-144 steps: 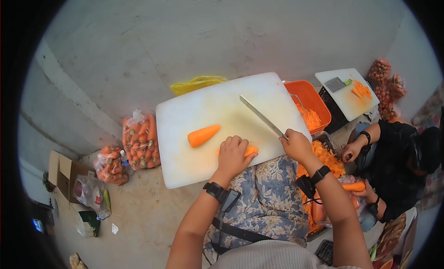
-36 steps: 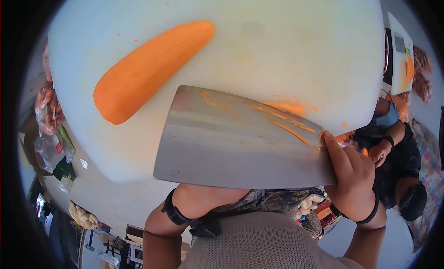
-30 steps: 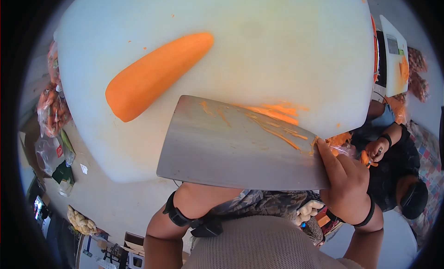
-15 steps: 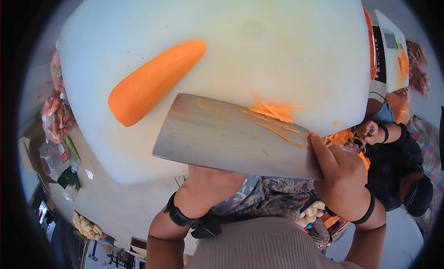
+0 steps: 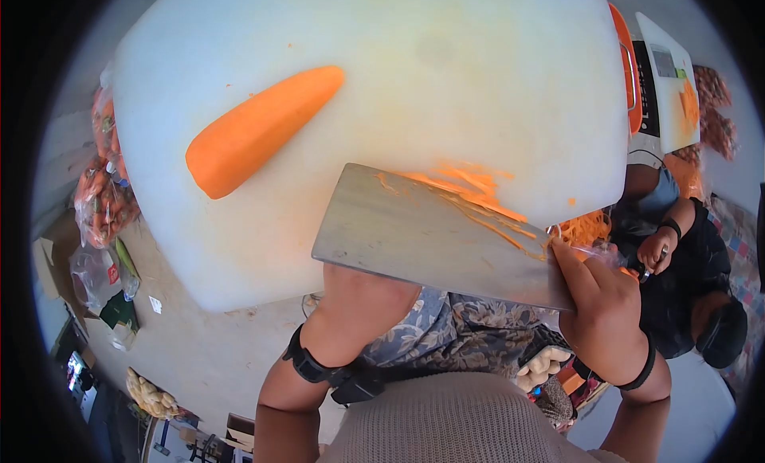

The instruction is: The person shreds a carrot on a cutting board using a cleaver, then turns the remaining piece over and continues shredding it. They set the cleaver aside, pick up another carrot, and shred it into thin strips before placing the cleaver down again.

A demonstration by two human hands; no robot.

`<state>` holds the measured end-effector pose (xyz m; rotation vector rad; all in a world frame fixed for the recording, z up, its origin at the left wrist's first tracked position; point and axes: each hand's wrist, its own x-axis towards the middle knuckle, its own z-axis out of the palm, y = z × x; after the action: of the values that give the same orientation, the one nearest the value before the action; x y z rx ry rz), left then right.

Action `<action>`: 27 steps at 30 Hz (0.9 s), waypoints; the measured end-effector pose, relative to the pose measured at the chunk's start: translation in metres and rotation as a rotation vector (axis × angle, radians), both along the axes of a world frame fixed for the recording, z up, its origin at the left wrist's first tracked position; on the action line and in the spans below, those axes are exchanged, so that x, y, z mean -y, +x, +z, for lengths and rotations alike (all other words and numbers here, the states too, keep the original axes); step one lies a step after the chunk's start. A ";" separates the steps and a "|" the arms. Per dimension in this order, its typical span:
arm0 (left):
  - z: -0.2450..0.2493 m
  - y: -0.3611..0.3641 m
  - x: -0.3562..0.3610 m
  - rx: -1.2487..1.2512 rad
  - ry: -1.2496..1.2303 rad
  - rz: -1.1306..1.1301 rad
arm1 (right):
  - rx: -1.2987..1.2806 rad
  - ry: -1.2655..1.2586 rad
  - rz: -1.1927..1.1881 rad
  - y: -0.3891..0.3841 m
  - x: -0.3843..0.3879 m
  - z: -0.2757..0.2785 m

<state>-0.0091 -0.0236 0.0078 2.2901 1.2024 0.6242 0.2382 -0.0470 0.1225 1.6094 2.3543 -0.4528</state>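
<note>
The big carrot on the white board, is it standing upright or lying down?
Lying down: the carrot stretches lengthwise across the white board, its long side facing the camera.

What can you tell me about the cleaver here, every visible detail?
The cleaver has a broad, grey, metallic-looking blade, its flat face toward the camera. Thin orange strands cling along its upper part. The right hand grips one end, hiding the handle. The blade extends over the near edge of the white board, beside loose orange shreds; whether it touches the board cannot be told.
</note>
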 end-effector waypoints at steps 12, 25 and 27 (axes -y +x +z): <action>-0.001 -0.001 -0.002 0.070 0.062 0.023 | -0.154 0.017 0.023 -0.020 -0.022 -0.011; 0.003 0.000 -0.004 0.087 0.005 0.011 | -0.147 0.006 -0.019 -0.032 -0.030 -0.021; 0.000 0.000 -0.003 0.090 0.020 0.020 | -0.176 -0.005 -0.006 -0.030 -0.031 -0.017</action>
<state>-0.0091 -0.0209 0.0082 2.2435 1.1829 0.7414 0.2080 -0.0164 0.1060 1.6365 2.4721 -0.6247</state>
